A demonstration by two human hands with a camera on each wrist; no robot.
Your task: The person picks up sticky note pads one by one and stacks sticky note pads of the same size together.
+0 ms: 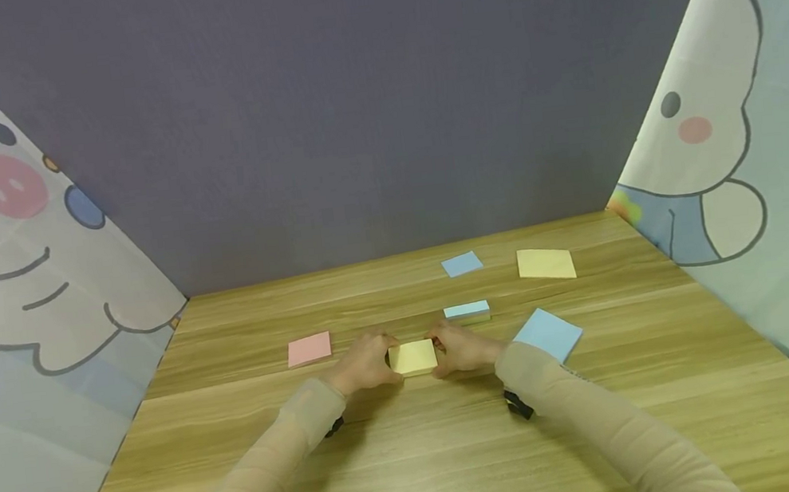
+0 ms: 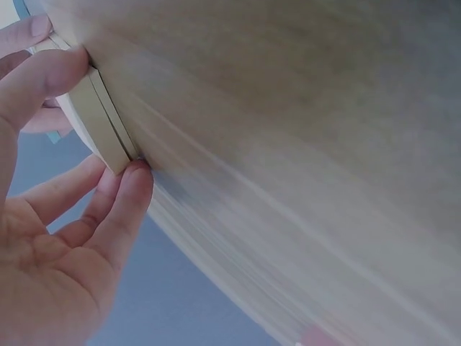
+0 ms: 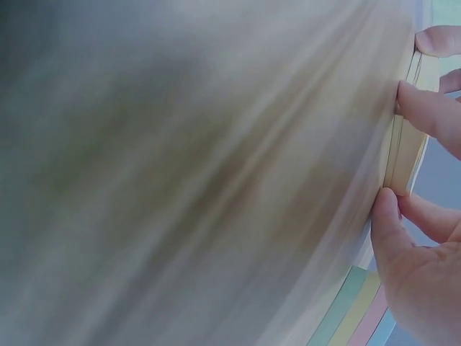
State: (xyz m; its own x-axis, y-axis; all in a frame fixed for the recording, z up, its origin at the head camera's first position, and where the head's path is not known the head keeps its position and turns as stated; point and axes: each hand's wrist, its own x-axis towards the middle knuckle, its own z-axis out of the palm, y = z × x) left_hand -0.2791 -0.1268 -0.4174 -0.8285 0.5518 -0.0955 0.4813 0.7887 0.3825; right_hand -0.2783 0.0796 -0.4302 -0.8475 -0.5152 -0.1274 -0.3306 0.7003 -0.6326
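A thick yellow sticky note pad lies on the wooden table between both hands. My left hand pinches its left end, thumb on the near side and fingers at the far side. At the opposite end my right hand pinches it the same way. In the left wrist view, a thin gap runs along the edge of the yellow pad, splitting it into layers. Just behind the right hand is a sticky note stack with a blue top; the right wrist view shows its green, yellow, pink and blue layers.
A pink sticky note pad lies left of the hands. Toward the back are a small blue one and a yellow one. A larger light blue pad lies beside the right forearm. A dark panel stands behind the table.
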